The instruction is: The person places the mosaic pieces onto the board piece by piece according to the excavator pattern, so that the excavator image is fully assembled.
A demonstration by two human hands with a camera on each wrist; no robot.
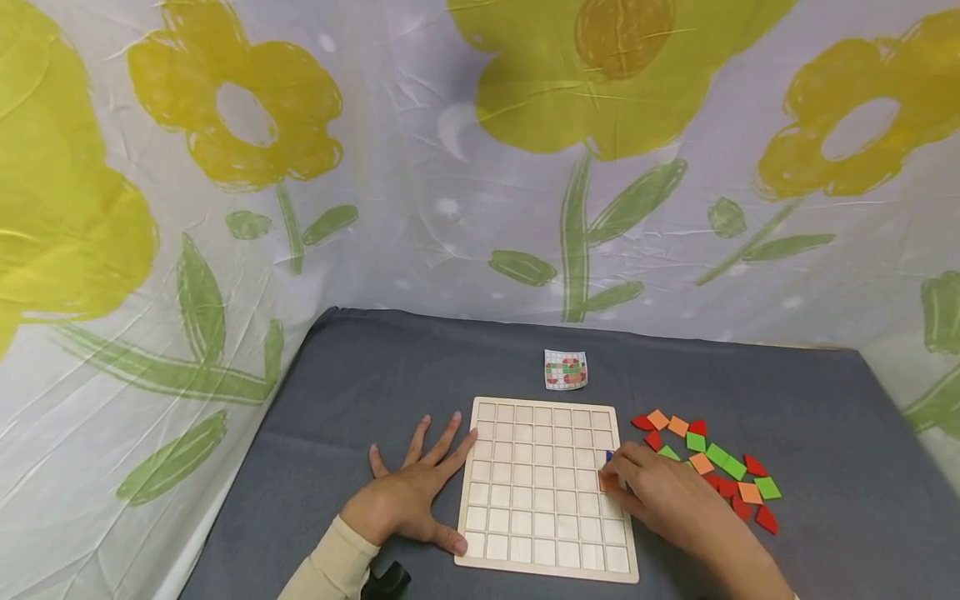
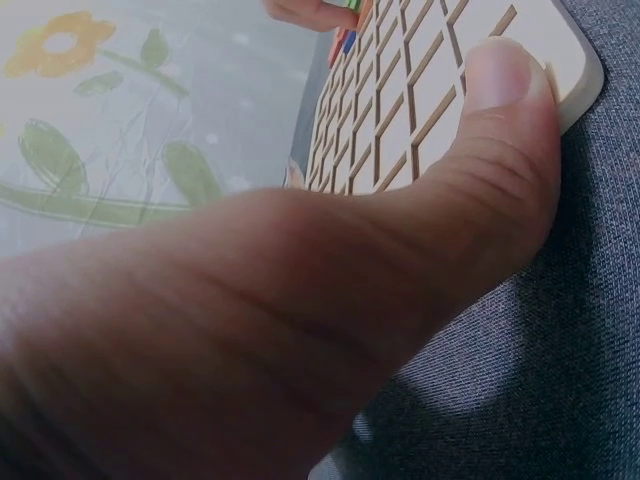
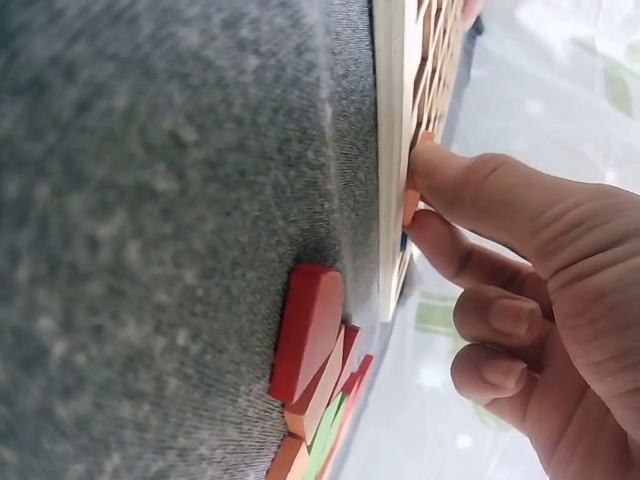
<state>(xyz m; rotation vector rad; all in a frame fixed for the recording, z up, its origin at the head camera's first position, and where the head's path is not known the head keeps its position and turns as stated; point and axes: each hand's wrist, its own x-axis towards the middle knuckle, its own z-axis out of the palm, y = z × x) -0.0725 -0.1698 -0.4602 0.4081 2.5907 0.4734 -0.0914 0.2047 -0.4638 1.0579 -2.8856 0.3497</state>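
A wooden grid board (image 1: 532, 475) lies on the dark cloth. My left hand (image 1: 408, 500) has its fingers spread beside the board's left edge, with the thumb (image 2: 505, 130) pressing on the near left corner. At the right edge, my right hand (image 1: 663, 496) pinches an orange square tile (image 3: 412, 203) between thumb and index finger, down at the board's cells. Just beyond it a small blue piece (image 1: 609, 456) shows in the rightmost column. The right fingers partly cover the orange tile in the head view, so how deep it sits cannot be told.
Loose red, orange and green tiles (image 1: 716, 455) are scattered right of the board, close to the right hand. A small printed pattern card (image 1: 566, 370) lies behind the board. A black object (image 1: 386, 581) is by the left wrist. A flowered curtain (image 1: 420, 167) hangs behind the table.
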